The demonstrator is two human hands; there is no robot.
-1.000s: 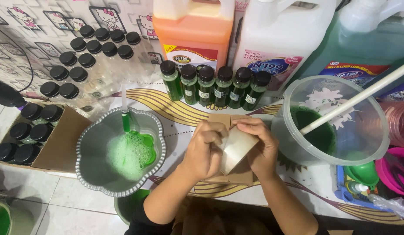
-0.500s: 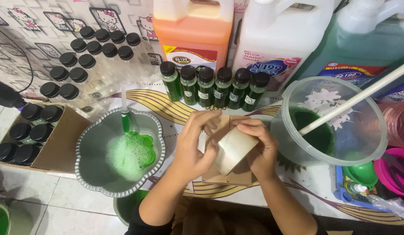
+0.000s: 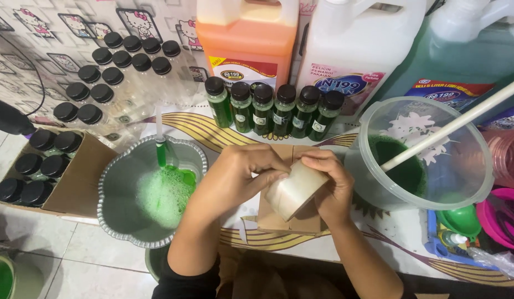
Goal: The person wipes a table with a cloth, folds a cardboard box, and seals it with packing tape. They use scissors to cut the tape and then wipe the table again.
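Nearest, both hands meet on a tape roll (image 3: 294,191) over a small cardboard box (image 3: 301,221). Right hand (image 3: 332,185) cups the roll, fingers curled around it; left hand (image 3: 240,177) pinches at its rim. Left: grey bowl (image 3: 118,221) of green foam. Right: clear bucket (image 3: 467,182). Beyond: green bottles (image 3: 273,108), then jugs (image 3: 248,39).

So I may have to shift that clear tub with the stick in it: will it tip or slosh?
The tub looks thin-walled, so it may flex. Green liquid sits low, so it is probably stable. The leaning stick could lever it or swing.
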